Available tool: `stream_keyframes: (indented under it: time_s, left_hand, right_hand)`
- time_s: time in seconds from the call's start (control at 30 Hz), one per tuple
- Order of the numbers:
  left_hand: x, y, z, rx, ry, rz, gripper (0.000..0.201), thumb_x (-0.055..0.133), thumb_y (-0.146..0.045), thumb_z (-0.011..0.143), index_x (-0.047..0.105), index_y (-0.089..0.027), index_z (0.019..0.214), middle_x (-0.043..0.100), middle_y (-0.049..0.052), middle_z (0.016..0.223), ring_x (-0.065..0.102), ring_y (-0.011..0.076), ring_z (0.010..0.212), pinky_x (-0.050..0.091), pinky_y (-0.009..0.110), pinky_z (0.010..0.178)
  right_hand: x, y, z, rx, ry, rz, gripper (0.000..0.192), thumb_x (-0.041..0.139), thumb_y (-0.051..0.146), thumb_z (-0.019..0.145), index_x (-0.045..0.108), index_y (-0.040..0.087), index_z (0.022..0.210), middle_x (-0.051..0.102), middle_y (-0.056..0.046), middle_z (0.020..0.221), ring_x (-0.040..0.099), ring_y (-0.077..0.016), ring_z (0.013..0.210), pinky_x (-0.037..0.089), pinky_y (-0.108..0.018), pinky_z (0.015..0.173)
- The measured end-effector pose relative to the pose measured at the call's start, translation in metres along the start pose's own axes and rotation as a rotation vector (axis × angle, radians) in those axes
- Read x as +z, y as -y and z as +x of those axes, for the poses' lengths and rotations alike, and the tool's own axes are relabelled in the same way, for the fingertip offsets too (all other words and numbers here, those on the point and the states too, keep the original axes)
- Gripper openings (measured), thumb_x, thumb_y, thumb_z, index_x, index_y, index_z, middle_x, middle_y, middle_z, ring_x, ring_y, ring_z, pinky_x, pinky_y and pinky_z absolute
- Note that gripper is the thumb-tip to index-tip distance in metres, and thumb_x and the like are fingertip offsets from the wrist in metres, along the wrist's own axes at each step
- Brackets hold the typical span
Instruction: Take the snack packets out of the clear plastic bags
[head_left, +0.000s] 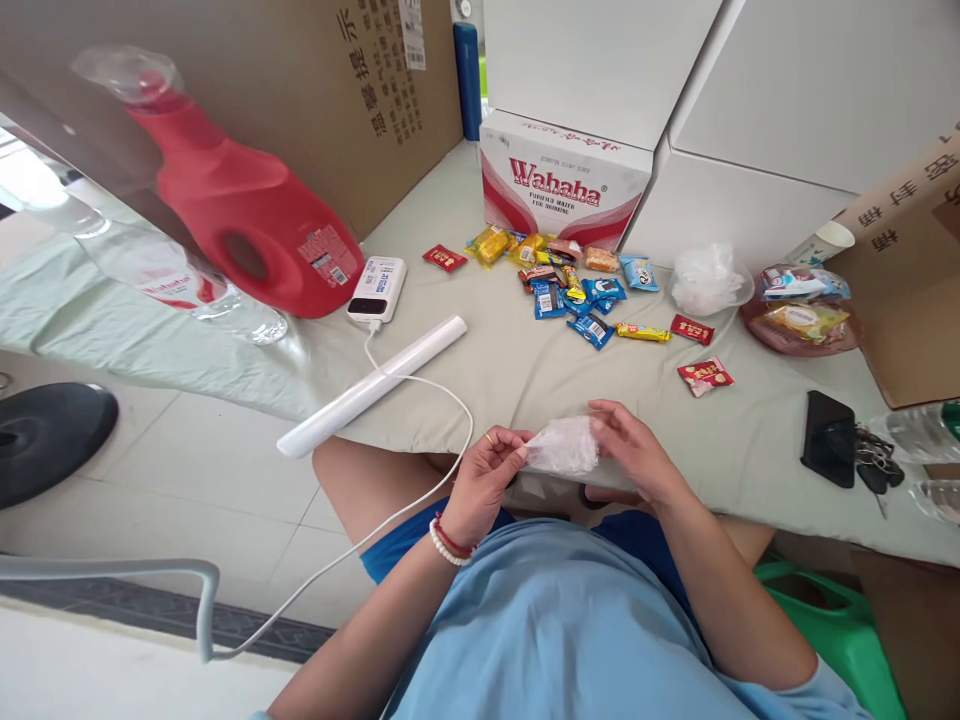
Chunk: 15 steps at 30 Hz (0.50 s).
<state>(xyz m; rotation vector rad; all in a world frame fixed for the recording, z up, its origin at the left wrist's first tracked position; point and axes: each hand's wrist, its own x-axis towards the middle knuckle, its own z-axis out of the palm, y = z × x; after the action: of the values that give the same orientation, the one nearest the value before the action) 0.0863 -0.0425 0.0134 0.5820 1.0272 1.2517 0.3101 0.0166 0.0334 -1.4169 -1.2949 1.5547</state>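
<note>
A crumpled clear plastic bag (pixel 564 446) hangs in front of me just over the table's near edge. My left hand (pixel 491 462) pinches its gathered left end between thumb and fingertips. My right hand (pixel 634 450) is at the bag's right side, fingers stretched and apart, some fingertips against or just behind the film. Whether those fingertips touch it is hard to make out. Beyond my hands lies a loose pile of wrapped snacks (pixel 574 290) in blue, yellow and red. Nearest on the right are a red-and-pink packet (pixel 705 376) and a red packet (pixel 691 329).
A white tube lamp (pixel 373 386) and a white power bank (pixel 377 289) with a cable lie left. A red jug (pixel 259 225) and a water bottle (pixel 180 280) stand behind. A Wahaha box (pixel 566 180) backs the snacks. At right are a bagged bowl (pixel 802 310), phone (pixel 828 438) and keys (pixel 876 458).
</note>
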Motion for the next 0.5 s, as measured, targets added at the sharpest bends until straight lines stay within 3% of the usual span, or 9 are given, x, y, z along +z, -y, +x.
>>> stream_keyframes:
  time_s: [0.13, 0.2, 0.27, 0.33, 0.4, 0.5]
  left_hand:
    - [-0.004, 0.003, -0.002, 0.002, -0.018, 0.042, 0.022, 0.077, -0.034, 0.081, 0.061, -0.019, 0.085, 0.072, 0.009, 0.112, 0.065, 0.0188, 0.092, 0.050, 0.034, 0.084]
    - [-0.005, 0.002, -0.005, 0.123, -0.042, 0.185, 0.023, 0.075, -0.024, 0.078, 0.063, -0.021, 0.097, 0.066, 0.011, 0.130, 0.064, 0.0256, 0.114, 0.049, 0.042, 0.097]
    - [-0.003, -0.002, -0.008, 0.308, -0.016, 0.381, 0.046, 0.074, -0.016, 0.073, 0.064, -0.025, 0.117, 0.054, 0.012, 0.150, 0.051, 0.0316, 0.139, 0.039, 0.050, 0.113]
    - [0.002, -0.008, -0.010, 0.465, 0.041, 0.559, 0.058, 0.076, -0.012, 0.071, 0.066, -0.029, 0.125, 0.046, 0.011, 0.159, 0.037, 0.0344, 0.151, 0.027, 0.054, 0.122]
    - [0.008, -0.011, -0.009, 0.539, 0.066, 0.667, 0.044, 0.079, -0.014, 0.073, 0.073, -0.030, 0.113, 0.055, 0.010, 0.151, 0.037, 0.0358, 0.150, 0.023, 0.053, 0.124]
    - [0.012, -0.012, -0.001, 0.518, 0.002, 0.666, 0.011, 0.079, -0.021, 0.079, 0.076, -0.027, 0.089, 0.072, 0.010, 0.114, 0.057, 0.0334, 0.127, 0.036, 0.048, 0.115]
  right_hand:
    - [0.011, 0.002, 0.003, 0.068, 0.090, -0.013, 0.046, 0.081, 0.061, 0.072, 0.069, 0.020, 0.090, 0.058, 0.003, 0.071, 0.051, -0.0130, 0.063, 0.049, -0.027, 0.058]
    - [0.014, 0.004, 0.003, 0.067, 0.069, 0.015, 0.047, 0.082, 0.062, 0.070, 0.068, 0.020, 0.086, 0.055, 0.004, 0.068, 0.048, -0.0119, 0.060, 0.047, -0.025, 0.054]
    - [0.015, 0.005, 0.003, 0.067, 0.066, 0.029, 0.047, 0.083, 0.062, 0.068, 0.068, 0.020, 0.085, 0.055, 0.004, 0.068, 0.047, -0.0113, 0.059, 0.046, -0.025, 0.053]
    - [0.015, 0.007, 0.002, 0.073, 0.096, 0.035, 0.047, 0.084, 0.061, 0.069, 0.068, 0.020, 0.085, 0.056, 0.004, 0.068, 0.047, -0.0106, 0.057, 0.044, -0.024, 0.052]
    - [0.014, 0.007, 0.001, 0.080, 0.135, 0.040, 0.045, 0.084, 0.059, 0.071, 0.068, 0.020, 0.086, 0.057, 0.004, 0.067, 0.047, -0.0100, 0.056, 0.043, -0.024, 0.051]
    - [0.011, 0.004, -0.001, 0.073, 0.145, 0.084, 0.044, 0.086, 0.055, 0.071, 0.068, 0.019, 0.089, 0.058, 0.004, 0.068, 0.048, -0.0103, 0.057, 0.043, -0.024, 0.053]
